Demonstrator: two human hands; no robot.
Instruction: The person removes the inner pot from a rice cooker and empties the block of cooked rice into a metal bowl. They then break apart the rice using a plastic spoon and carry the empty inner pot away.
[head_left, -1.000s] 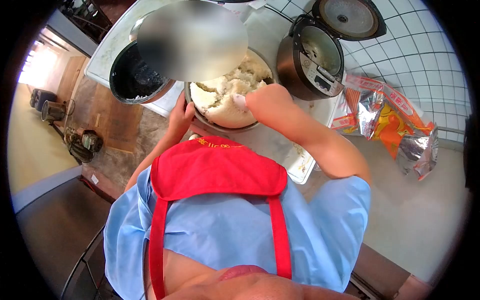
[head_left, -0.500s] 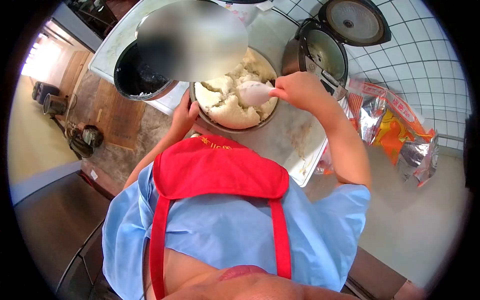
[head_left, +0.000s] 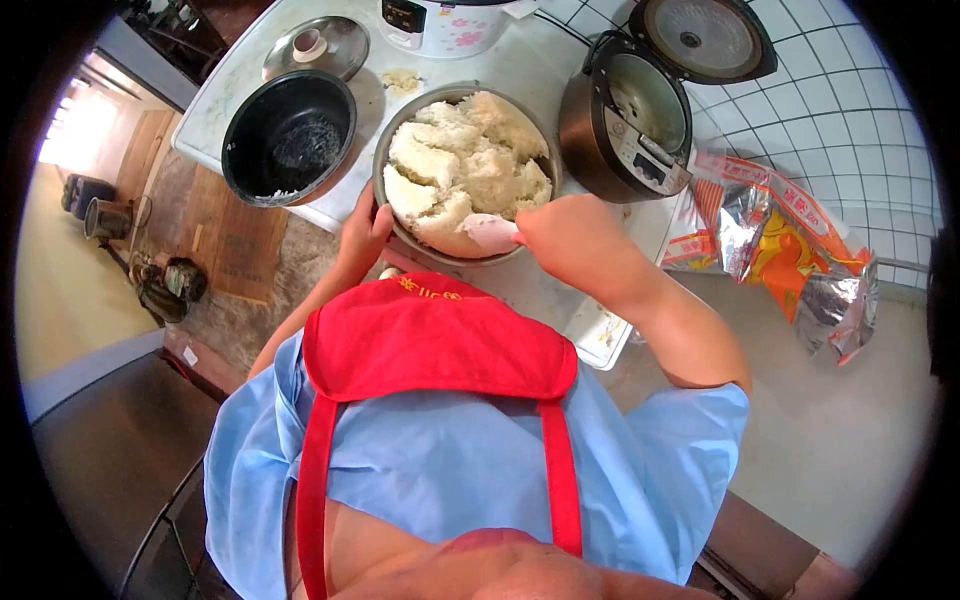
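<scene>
A round metal bowl (head_left: 380, 150) full of white rice (head_left: 465, 165) rests on the table near its front edge. My left hand (head_left: 367, 228) grips the bowl's rim at the lower left, thumb against the outside. In my right hand (head_left: 560, 235) is a pale pink rice paddle (head_left: 489, 231), its blade lying on the rice at the bowl's near right side. The rice is broken into lumps with cracks between them. Left of the bowl stands a black inner pot (head_left: 290, 135) with bits of rice stuck inside.
An open brown rice cooker (head_left: 615, 130) stands right of the bowl. Behind are a metal lid (head_left: 335, 50) and a white cooker (head_left: 455, 28). Crumpled orange and silver packaging (head_left: 785, 250) lies at the right, by a wire grid (head_left: 850, 120). The table (head_left: 215, 95) has a raised edge.
My right hand and the paddle moved right and up, then back down and left to the bowl's near side. My left hand still holds the rim. The rice has more cracks than at first.
</scene>
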